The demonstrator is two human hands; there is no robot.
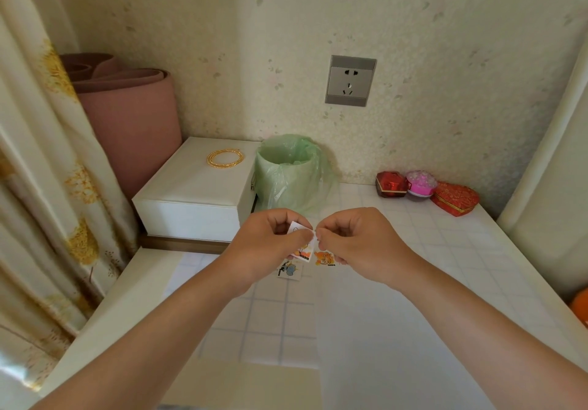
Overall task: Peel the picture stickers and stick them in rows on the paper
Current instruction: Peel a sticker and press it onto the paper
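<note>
My left hand (265, 244) pinches a small white sticker sheet (302, 244) with an orange cartoon picture, held above the table. My right hand (353, 241) pinches the sheet's right edge, fingertips meeting the left hand's. Below them a thin white paper (251, 314) lies on the tiled tabletop. On the paper an orange cartoon sticker (324, 258) sits just under my right hand. A blue and black cartoon sticker (289, 270) lies to its lower left.
A bin lined with a green bag (291, 174) stands behind my hands. A white box (197, 193) with a gold bead ring (225, 158) is at the left. Red and pink gift boxes (426, 190) sit back right. A curtain (47, 186) hangs left.
</note>
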